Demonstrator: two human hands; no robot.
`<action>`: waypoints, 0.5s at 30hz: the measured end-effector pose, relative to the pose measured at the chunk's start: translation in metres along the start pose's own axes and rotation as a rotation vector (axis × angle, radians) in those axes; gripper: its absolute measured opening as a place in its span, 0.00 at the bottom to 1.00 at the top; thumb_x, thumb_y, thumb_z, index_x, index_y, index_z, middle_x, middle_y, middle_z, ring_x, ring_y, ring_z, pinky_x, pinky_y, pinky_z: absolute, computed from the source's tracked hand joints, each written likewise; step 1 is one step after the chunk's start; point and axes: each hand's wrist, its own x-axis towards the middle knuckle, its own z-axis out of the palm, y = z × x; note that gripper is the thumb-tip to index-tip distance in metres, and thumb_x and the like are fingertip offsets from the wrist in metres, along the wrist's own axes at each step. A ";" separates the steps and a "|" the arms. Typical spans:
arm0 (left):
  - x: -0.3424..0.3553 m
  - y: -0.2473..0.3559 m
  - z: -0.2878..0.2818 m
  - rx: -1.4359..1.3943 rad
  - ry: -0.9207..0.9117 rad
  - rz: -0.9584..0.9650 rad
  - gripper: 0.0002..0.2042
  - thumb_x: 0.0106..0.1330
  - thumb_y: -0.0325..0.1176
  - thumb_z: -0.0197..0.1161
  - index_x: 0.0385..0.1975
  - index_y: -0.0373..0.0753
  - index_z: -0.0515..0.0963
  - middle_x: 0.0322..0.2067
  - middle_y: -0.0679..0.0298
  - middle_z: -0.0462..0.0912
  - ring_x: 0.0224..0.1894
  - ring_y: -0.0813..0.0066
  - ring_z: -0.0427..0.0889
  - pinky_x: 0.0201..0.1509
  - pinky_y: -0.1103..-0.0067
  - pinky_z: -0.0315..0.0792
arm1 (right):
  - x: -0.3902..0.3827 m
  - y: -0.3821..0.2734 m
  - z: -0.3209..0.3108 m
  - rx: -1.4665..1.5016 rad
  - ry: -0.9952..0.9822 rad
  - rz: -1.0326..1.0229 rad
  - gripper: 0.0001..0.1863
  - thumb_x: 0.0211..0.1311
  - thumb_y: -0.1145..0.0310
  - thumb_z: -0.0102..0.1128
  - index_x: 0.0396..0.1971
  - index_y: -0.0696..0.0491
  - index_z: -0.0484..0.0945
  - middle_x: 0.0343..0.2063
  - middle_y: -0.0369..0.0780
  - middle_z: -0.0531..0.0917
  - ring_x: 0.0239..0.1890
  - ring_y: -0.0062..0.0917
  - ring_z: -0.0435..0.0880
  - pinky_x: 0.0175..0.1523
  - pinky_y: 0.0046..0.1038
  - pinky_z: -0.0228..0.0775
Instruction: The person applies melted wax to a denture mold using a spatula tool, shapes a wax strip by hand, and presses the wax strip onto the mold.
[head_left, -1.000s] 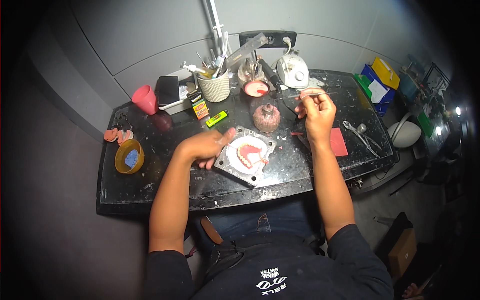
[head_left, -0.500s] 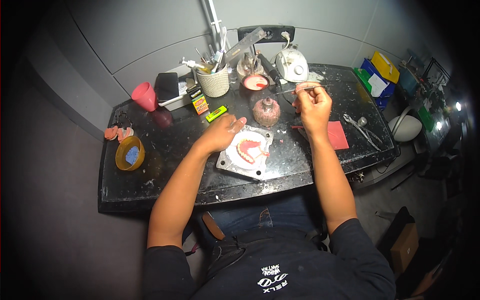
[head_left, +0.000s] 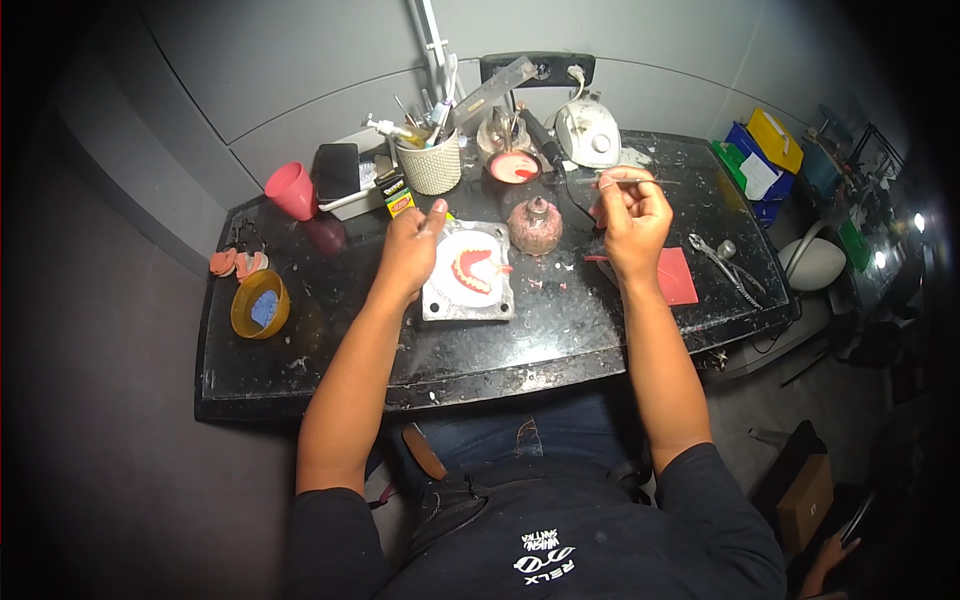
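Note:
My left hand (head_left: 410,250) grips the left edge of a square metal dental flask (head_left: 488,309), thumb raised. White plaster (head_left: 452,281) fills it, carrying a red wax denture (head_left: 466,268) with a curved row of pale teeth; a small red strip sticks out at its right. My right hand (head_left: 638,225) pinches a thin metal wax tool (head_left: 588,182), held level above the table. Something pink shows beside its fingers, too small to name. Between the hands stands a round glass spirit lamp (head_left: 535,230) with pinkish contents. Right of it lies a pink wax sheet (head_left: 677,277).
Behind stand a bowl of pink material (head_left: 515,170), a woven tool pot (head_left: 432,170) and a white control box (head_left: 588,135). Pliers (head_left: 728,268) lie right; a pink cup (head_left: 291,192) and amber bowl (head_left: 240,310) stand left. Another person's hand (head_left: 832,552) shows bottom right.
The flask has turned and shifted slightly left with my left hand, whose thumb now points up. The lighter behind it is mostly covered. My right hand, still holding the tool, has moved slightly.

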 end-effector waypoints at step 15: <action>-0.004 0.016 -0.002 0.074 0.482 0.435 0.24 0.74 0.43 0.67 0.20 0.38 0.63 0.18 0.71 0.60 0.23 0.80 0.58 0.25 0.73 0.55 | 0.007 0.011 0.011 -0.275 -0.005 -0.195 0.03 0.67 0.76 0.68 0.37 0.58 0.84 0.26 0.27 0.82 0.23 0.03 0.71 0.27 0.12 0.62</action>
